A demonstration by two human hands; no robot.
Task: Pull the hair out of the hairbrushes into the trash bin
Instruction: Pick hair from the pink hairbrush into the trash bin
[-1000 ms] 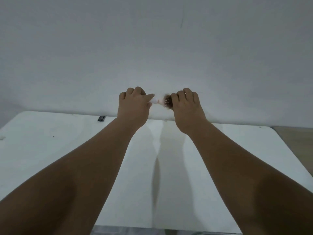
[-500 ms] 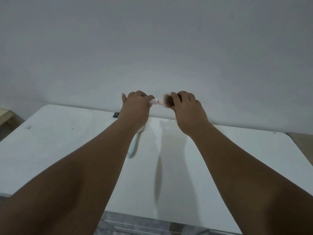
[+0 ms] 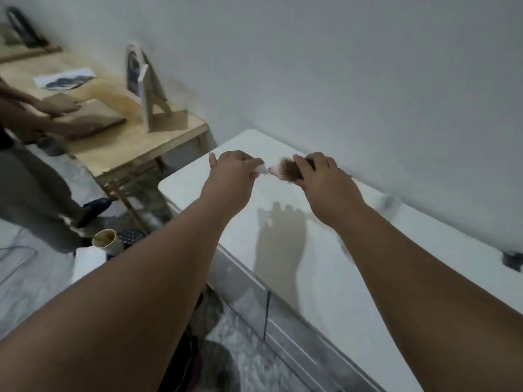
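I hold a round hairbrush (image 3: 285,169) level in the air above the white table (image 3: 325,267), out in front of me. My left hand (image 3: 232,172) is closed on its white handle, whose tip shows at the fingers. My right hand (image 3: 319,176) is closed over the brown bristled head, which has dark hair in it. Most of the head is hidden under the right fingers. No trash bin is clearly visible.
To the left stands a wooden table (image 3: 133,137) with a framed picture (image 3: 144,91) and boards, where another person (image 3: 34,154) works. A cup (image 3: 106,240) and cables lie on the floor at the left. Small dark objects (image 3: 512,260) sit near the white table's far edge.
The view has swung to the left and tilted, bringing the wooden table and another person into sight. Both hands keep their hold on the brush and stay together.
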